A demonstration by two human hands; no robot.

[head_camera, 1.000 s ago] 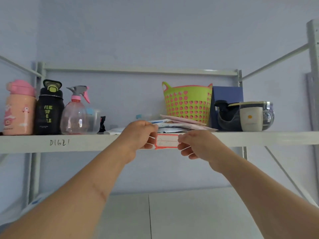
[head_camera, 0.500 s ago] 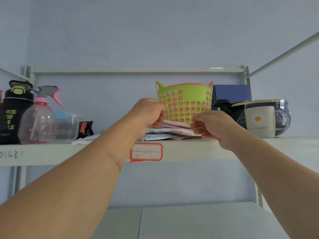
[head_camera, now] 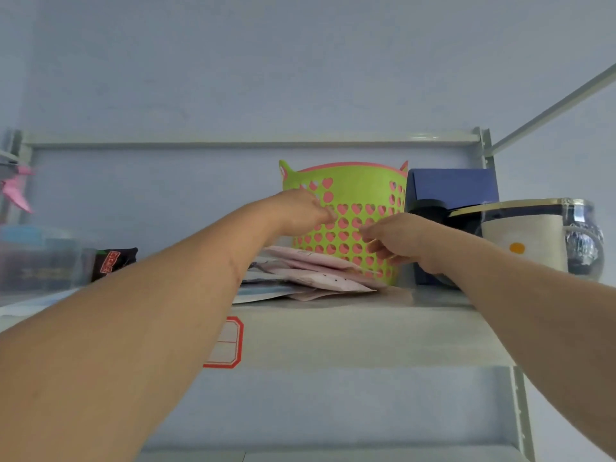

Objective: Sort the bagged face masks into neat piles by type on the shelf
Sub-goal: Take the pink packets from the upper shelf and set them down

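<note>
A loose pile of bagged face masks (head_camera: 320,278) lies on the white shelf (head_camera: 366,331), pink bags on top and pale blue and white ones underneath. The pile leans against a green basket (head_camera: 363,191) with pink heart holes. My left hand (head_camera: 300,211) hovers above the pile's left part in front of the basket, fingers bunched, with nothing seen in them. My right hand (head_camera: 396,241) has curled fingers just over the right end of the top pink bag. Whether it holds that bag is unclear.
Right of the basket stand a dark blue box (head_camera: 453,188), a black object (head_camera: 430,208) and a cream mug (head_camera: 523,238) inside a clear lidded case. On the left are a small black packet (head_camera: 113,261), a clear plastic container (head_camera: 40,258) and a pink spray trigger (head_camera: 16,191). A red-bordered label (head_camera: 226,341) marks the shelf edge.
The camera has moved closer and tilted up. Both hands rose from the shelf edge label to the mask pile and now sit higher, in front of the basket.
</note>
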